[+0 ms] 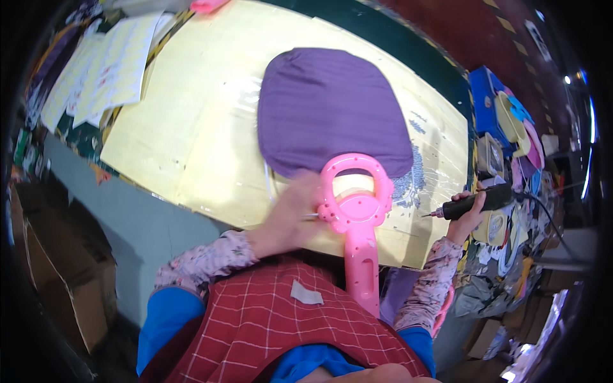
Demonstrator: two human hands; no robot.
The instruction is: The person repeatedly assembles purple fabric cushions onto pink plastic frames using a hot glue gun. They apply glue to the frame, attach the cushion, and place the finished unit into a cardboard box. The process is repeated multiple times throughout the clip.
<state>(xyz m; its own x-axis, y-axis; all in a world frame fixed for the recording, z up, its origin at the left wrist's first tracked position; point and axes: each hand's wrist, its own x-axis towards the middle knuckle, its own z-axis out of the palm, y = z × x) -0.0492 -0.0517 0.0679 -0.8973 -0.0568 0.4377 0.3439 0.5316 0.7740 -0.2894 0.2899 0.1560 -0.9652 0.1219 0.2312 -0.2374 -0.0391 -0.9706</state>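
Note:
My right hand [466,220] is wrapped round a dark electric screwdriver [479,202], its thin bit pointing left over the table's right side. A pink plastic part [361,255] with a ring-shaped top and a long slotted handle lies in front of me, reaching from the table edge toward my lap. At the left side of its ring is my left hand [290,214], smeared by motion, so its grip is unclear. A purple fabric-covered pad [335,112] lies flat just beyond, partly under the ring. Small metal screws [412,179] are heaped to the right of the pad.
The pale board tabletop [185,127] has paper sheets [105,70] at its far left. A blue bin [485,96] and assorted plastic parts crowd the right side. A black cord [549,220] trails from the screwdriver. A cardboard box [70,268] stands on the floor at left.

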